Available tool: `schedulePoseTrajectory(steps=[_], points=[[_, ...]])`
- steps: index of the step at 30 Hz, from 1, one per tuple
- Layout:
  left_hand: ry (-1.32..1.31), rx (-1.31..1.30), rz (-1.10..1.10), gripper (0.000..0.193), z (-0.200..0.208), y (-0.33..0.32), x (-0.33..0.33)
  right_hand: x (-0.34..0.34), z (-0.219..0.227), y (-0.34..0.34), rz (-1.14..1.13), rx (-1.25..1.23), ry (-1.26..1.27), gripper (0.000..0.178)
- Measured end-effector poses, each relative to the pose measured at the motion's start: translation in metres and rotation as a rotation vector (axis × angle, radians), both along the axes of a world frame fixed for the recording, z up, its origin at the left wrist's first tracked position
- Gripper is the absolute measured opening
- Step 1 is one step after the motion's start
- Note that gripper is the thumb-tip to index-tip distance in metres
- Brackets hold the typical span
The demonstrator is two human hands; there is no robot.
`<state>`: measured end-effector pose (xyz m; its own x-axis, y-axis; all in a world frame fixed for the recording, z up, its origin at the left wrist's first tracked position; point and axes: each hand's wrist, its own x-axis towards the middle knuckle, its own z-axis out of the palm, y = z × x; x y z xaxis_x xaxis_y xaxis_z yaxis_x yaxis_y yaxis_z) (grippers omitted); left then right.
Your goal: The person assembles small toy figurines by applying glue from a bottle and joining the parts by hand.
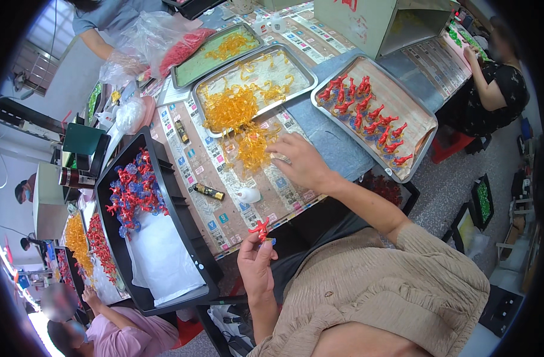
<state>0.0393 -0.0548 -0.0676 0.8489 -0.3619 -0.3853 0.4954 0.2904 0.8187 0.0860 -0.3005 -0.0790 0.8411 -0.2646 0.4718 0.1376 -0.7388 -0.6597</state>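
Observation:
My left hand (257, 265), near the table's front edge, pinches a small red plastic figure (260, 228) with a bit of blue at its lower end. Over the table my right hand (300, 160) reaches to the edge of a heap of amber translucent plastic pieces (252, 149); its fingers are apart and no piece shows in them. More amber pieces lie in the metal tray (308, 72) just behind. On the right, another metal tray (424, 122) holds rows of upright red figures (362, 107) on blue bases. A small white bottle (248, 194) lies between my hands.
A black crate (209, 279) at left holds red and blue figures (135, 190) and white paper. Two dark cylinders (209, 191) (181, 131) lie on the table. A green-lined tray (183, 71) and a metal box (355, 27) stand farther back. Several people work around.

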Motion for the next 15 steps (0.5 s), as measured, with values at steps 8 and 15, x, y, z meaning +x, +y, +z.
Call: schedulePoseTrajectory(steps=[8,15], points=[[0.023,-0.051,-0.057,0.029,0.003,-0.008,-0.009,0.008,-0.020,-0.016,0.102,-0.043,0.050,0.013],[0.032,-0.008,-0.083,0.028,0.001,-0.010,-0.009,-0.034,-0.011,-0.028,0.051,0.006,0.064,0.021]])
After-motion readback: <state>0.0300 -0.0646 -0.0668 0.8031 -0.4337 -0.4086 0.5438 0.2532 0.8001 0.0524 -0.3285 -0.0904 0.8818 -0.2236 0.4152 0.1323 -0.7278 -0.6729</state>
